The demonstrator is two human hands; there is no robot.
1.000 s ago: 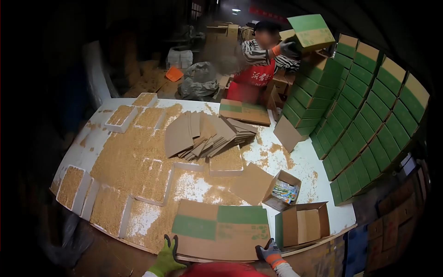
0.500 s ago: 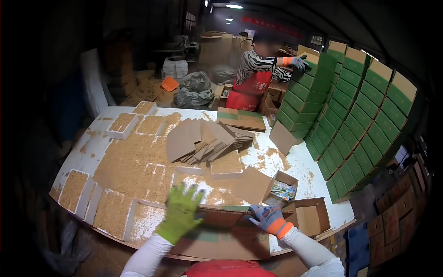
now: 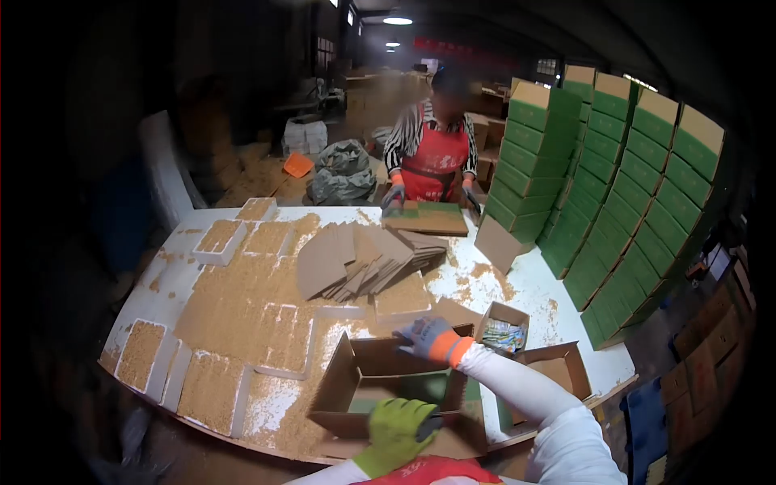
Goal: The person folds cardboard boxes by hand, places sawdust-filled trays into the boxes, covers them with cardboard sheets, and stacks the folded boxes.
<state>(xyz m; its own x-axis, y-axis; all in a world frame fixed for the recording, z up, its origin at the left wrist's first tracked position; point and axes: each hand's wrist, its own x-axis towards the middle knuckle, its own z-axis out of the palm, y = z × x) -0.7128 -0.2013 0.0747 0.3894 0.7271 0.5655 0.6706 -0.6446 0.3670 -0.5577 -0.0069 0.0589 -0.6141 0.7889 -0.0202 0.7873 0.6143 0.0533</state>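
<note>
An opened-up cardboard box point(image 3: 333, 396), brown with green patches, stands at the table's near edge in front of me. My left hand point(image 3: 400, 432), in a yellow-green glove, is curled at the box's near side; a dark grey patch shows by its fingers, and I cannot make out whether it belongs to the glove. My right hand point(image 3: 428, 338), in a grey glove with an orange cuff, grips the box's far upper edge, fingers bent over the wall. Both palms are hidden. Beside the box on the right lies a smaller box with colourful packets point(image 3: 504, 335).
Another open brown box point(image 3: 554, 372) sits at the right edge. White trays point(image 3: 145, 354) with tan crumbs stand on the left. Cardboard sheets point(image 3: 364, 259) are heaped mid-table. Stacks of green boxes point(image 3: 594, 194) rise on the right. Across the table stands a person point(image 3: 436, 153) in a red apron.
The folded cardboard has been opened into a box. My left hand has moved right and nearer, going from spread to curled. My right hand has shifted left. The person opposite has lowered both hands.
</note>
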